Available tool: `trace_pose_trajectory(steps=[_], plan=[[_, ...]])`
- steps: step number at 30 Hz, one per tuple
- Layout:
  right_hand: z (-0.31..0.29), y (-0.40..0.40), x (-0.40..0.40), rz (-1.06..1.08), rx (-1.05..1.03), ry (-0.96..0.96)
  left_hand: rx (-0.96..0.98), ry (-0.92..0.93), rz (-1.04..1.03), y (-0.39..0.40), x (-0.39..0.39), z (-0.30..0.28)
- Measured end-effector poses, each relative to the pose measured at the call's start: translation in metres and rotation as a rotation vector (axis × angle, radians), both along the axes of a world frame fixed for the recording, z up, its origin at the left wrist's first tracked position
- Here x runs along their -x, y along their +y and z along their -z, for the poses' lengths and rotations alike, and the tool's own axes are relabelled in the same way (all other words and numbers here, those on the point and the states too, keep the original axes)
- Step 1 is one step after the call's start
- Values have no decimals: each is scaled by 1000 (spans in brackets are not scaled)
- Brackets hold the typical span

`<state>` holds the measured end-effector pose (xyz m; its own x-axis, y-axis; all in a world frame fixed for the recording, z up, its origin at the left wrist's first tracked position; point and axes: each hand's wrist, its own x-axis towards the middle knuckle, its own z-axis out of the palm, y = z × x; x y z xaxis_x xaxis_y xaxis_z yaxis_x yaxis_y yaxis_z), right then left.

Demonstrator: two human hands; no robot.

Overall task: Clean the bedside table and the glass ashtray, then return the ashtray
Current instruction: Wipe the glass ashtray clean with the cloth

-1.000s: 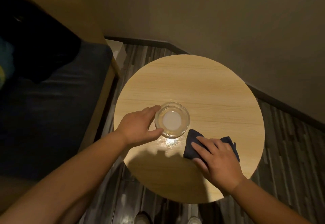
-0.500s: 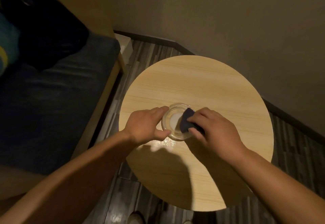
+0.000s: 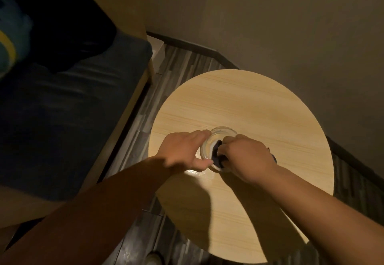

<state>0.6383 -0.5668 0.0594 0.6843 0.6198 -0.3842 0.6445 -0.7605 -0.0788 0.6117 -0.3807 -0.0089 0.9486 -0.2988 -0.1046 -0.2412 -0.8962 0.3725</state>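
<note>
A round light-wood bedside table [image 3: 249, 102] fills the middle of the view. A clear glass ashtray [image 3: 223, 132] stands near its centre. My left hand [image 3: 182, 150] grips the ashtray's left rim between thumb and fingers. My right hand [image 3: 245, 156] presses a dark blue cloth [image 3: 217, 153] down inside the ashtray's bowl. My right hand hides most of the cloth and the ashtray's right side.
A dark blue cushioned seat [image 3: 72, 109] with a wooden frame runs along the left, with a black item [image 3: 68, 25] on it. Walls stand close behind and to the right of the table. Striped dark flooring [image 3: 176, 63] lies between seat and table.
My right hand lifted the cloth from the tabletop and pushed it into the ashtray. My left hand kept hold of the rim. The view shifted so the table sits further right.
</note>
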Motion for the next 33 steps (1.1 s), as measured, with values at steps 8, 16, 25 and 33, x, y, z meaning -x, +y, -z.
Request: trace_pose_trajectory(steps=[8, 16, 25, 33], plan=[[14, 17, -12, 148, -102, -81, 160, -6, -11, -1, 1, -7], [19, 15, -3, 306, -180, -149, 141, -6, -34, -3, 2, -6], [19, 13, 2, 383, -274, -158, 135, -44, -61, -3, 4, -4], [24, 9, 0, 299, -302, -126, 147, -42, -64, -3, 3, -4]])
